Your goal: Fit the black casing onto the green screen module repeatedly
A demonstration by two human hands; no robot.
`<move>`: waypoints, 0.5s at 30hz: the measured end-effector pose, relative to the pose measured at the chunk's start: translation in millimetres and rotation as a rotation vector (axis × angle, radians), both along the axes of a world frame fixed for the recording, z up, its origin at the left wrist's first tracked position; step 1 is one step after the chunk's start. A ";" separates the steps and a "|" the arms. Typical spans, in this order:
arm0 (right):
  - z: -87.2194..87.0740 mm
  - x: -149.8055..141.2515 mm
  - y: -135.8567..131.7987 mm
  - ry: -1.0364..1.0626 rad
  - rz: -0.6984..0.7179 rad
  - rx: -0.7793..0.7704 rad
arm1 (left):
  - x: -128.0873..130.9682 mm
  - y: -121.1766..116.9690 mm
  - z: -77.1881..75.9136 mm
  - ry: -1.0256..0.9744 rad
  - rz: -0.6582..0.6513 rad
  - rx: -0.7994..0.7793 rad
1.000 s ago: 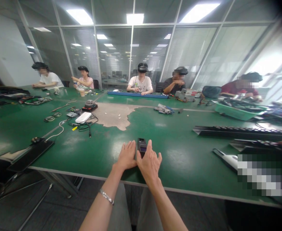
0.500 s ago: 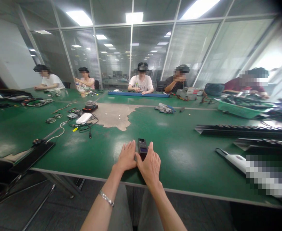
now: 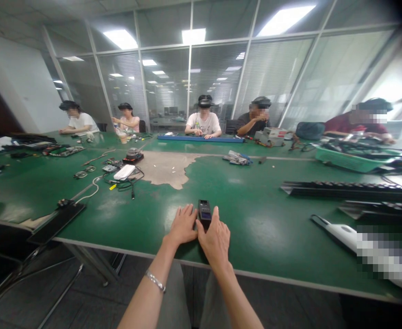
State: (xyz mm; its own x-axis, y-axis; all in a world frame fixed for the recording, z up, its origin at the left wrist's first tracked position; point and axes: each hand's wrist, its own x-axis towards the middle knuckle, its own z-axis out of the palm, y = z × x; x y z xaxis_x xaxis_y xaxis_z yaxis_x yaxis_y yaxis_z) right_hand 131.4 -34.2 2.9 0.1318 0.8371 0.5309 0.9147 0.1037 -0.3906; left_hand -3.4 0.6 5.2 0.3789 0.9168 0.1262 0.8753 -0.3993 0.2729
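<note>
A small black box-shaped device [image 3: 205,214] with a dark bluish screen and small buttons lies on the green table near its front edge. My right hand [image 3: 216,237] is around its near end, thumb on the left side and index finger along the right; the palm hides that end. My left hand [image 3: 183,225] rests flat on the tabletop just left of the device, fingers stretched out. Whether its thumb touches the device I cannot tell. A silver bracelet [image 3: 155,281] circles my left wrist.
Black metal channels [image 3: 345,189] and a white, partly pixelated object [image 3: 341,232] lie at right. A green basket [image 3: 351,161] stands beyond. Left are a white box [image 3: 124,172] with cables and a black flat panel [image 3: 58,224]. Several people sit across the table.
The view has tilted up slightly and turned a little left, so the scene sits lower and farther right. Both hands keep nearly the same pose around the device.
</note>
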 end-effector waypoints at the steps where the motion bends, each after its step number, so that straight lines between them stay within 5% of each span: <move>1: 0.2 -0.2 -0.2 -0.003 -0.006 -0.008 | 0.0 -0.3 0.1 -0.003 0.000 0.001; 15: -7.5 1.7 4.8 0.026 -0.021 -0.014 | -0.3 -0.8 0.6 -0.038 0.007 0.018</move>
State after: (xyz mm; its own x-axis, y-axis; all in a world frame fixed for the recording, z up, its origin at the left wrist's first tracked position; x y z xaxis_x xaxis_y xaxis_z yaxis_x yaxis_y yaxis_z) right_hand 133.1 -29.5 -4.6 0.1632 0.8416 0.5149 0.9060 0.0788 -0.4159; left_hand -3.7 -0.2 5.8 0.3674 0.9168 0.1563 0.8672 -0.3985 0.2986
